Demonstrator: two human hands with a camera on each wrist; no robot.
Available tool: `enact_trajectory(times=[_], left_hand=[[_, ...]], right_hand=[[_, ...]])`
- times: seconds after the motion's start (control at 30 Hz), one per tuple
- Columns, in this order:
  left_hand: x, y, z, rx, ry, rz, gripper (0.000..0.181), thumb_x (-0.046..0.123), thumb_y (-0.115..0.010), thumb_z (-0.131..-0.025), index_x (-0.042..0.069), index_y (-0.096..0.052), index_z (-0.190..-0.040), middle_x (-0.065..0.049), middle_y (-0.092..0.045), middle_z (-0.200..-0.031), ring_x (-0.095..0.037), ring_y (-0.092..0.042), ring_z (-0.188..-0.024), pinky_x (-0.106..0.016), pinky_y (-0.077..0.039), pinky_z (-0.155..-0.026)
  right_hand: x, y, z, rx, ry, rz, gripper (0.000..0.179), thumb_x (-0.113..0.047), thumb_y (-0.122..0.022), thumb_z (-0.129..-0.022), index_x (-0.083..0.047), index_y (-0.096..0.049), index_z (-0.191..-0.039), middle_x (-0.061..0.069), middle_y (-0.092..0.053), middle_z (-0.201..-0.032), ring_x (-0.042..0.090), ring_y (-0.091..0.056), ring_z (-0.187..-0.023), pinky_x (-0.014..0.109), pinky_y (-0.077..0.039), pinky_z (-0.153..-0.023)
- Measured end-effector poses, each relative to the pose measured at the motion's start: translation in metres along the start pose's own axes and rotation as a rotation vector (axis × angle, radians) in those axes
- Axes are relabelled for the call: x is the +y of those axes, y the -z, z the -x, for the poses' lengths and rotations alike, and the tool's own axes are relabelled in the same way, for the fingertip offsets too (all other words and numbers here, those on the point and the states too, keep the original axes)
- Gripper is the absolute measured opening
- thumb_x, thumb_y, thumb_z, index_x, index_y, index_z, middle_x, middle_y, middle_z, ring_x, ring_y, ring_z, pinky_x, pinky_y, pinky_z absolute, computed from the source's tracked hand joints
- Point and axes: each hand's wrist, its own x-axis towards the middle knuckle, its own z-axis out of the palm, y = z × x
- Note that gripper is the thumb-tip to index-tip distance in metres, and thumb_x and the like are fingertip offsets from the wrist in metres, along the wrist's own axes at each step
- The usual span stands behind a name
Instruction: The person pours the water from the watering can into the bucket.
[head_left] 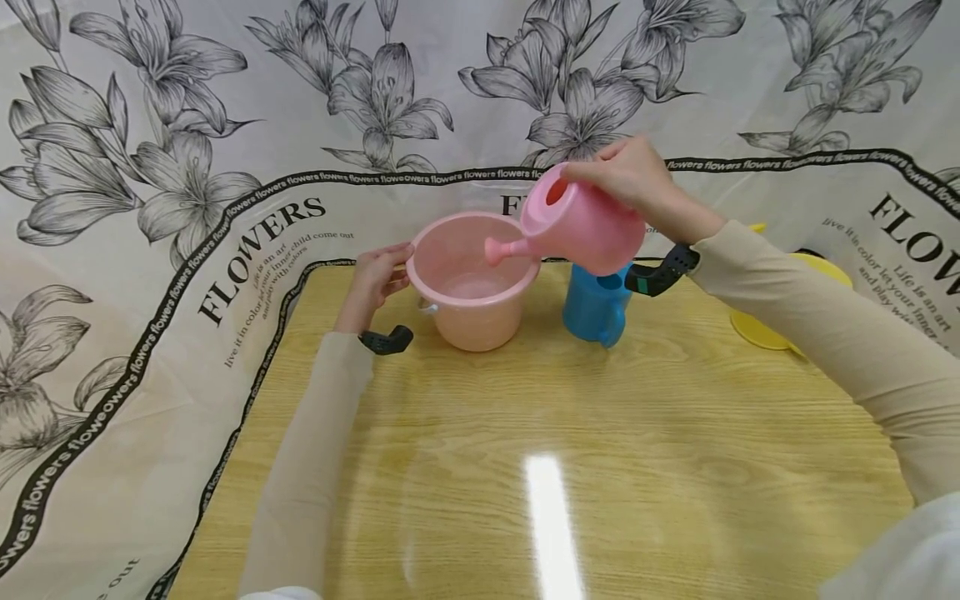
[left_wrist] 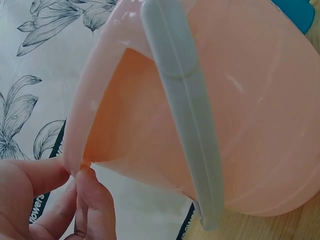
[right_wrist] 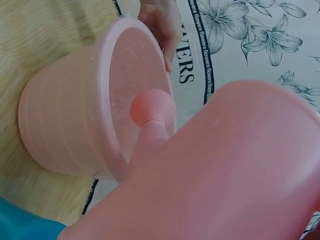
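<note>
On the wooden table, in the head view, a pink bucket stands at 11 o'clock. At its 2 o'clock a pink watering can tilts, spout over the mouth; at its 3 o'clock stands a blue container. The right hand grips the can; the left hand pinches the bucket's rim at 9 o'clock.

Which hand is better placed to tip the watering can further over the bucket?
Probably the right hand: it grips the watering can, whose spout points over the bucket. The left hand pinches the bucket's rim, so it seems better placed for steadying.
</note>
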Motion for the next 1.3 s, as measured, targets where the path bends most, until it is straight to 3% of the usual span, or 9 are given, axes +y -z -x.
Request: enact_trajectory(times=[0.23, 0.5, 0.7, 0.97, 1.3], left_hand=[[0.001, -0.001, 0.0, 0.022, -0.005, 0.001, 0.035, 0.025, -0.064, -0.093, 0.011, -0.063, -0.126, 0.0, -0.061, -0.103, -0.006, -0.059, -0.068, -0.015, -0.052, -0.061], [0.0, -0.002, 0.004, 0.038, -0.03, -0.009, 0.035, 0.024, -0.062, -0.095, 0.009, -0.063, -0.126, -0.001, -0.061, -0.105, -0.01, -0.059, -0.077, -0.014, -0.052, -0.062], [-0.001, -0.003, 0.006, 0.046, -0.021, -0.002, 0.035, 0.023, -0.062, -0.094, 0.008, -0.063, -0.126, -0.001, -0.061, -0.104, -0.007, -0.058, -0.071, -0.014, -0.051, -0.06], [-0.007, 0.0, 0.007, 0.045, -0.028, 0.018, 0.035, 0.022, -0.063, -0.094, 0.006, -0.063, -0.126, -0.001, -0.061, -0.099, -0.006, -0.059, -0.065, -0.014, -0.051, -0.058], [-0.004, -0.002, 0.011, 0.045, -0.048, 0.023, 0.032, 0.021, -0.063, -0.094, 0.007, -0.065, -0.122, -0.004, -0.065, -0.104, -0.005, -0.06, -0.065, -0.013, -0.051, -0.058]], right_hand=[[-0.002, 0.0, -0.003, 0.007, -0.003, 0.023, 0.052, -0.058, -0.07, -0.076, -0.02, -0.043, -0.053, -0.009, -0.042, -0.049, 0.013, -0.05, -0.066, 0.029, -0.043, -0.056], [-0.002, 0.0, -0.003, 0.014, -0.01, 0.052, 0.05, -0.058, -0.069, -0.076, -0.02, -0.048, -0.051, -0.009, -0.046, -0.05, 0.014, -0.053, -0.069, 0.025, -0.049, -0.058], [-0.002, -0.002, -0.002, 0.019, -0.019, 0.061, 0.05, -0.059, -0.069, -0.076, -0.02, -0.05, -0.051, -0.009, -0.049, -0.051, 0.015, -0.054, -0.073, 0.025, -0.05, -0.059], [-0.003, -0.006, -0.001, 0.021, -0.008, 0.078, 0.055, -0.061, -0.068, -0.076, -0.021, -0.041, -0.048, -0.009, -0.038, -0.047, 0.014, -0.051, -0.065, 0.026, -0.045, -0.055], [-0.007, -0.007, -0.001, 0.015, -0.017, 0.104, 0.051, -0.063, -0.066, -0.076, -0.021, -0.049, -0.053, -0.009, -0.048, -0.052, 0.015, -0.055, -0.069, 0.025, -0.05, -0.058]])
